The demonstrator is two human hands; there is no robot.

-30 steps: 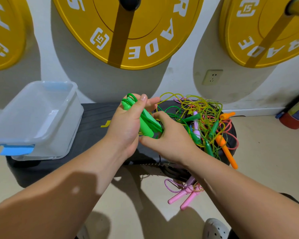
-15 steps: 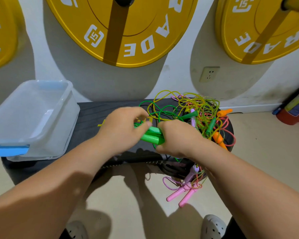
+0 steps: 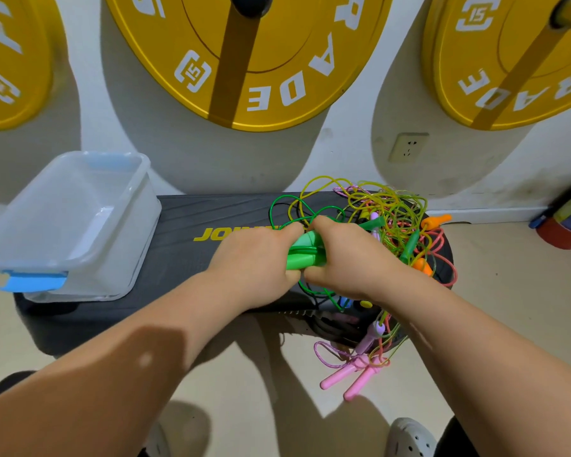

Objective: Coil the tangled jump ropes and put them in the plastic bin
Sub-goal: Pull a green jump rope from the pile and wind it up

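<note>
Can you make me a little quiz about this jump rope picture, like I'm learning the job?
1. Pick one: the left hand and the right hand grip the same pair of handles. What colour is the pair? A pink, B green, C orange.
2. True or false: the plastic bin has no rope in it yet.
3. Fill in: the pink handles dangle off the black step platform at its ___ end.
Key: 1 B, the green handles. 2 true. 3 right.
</note>
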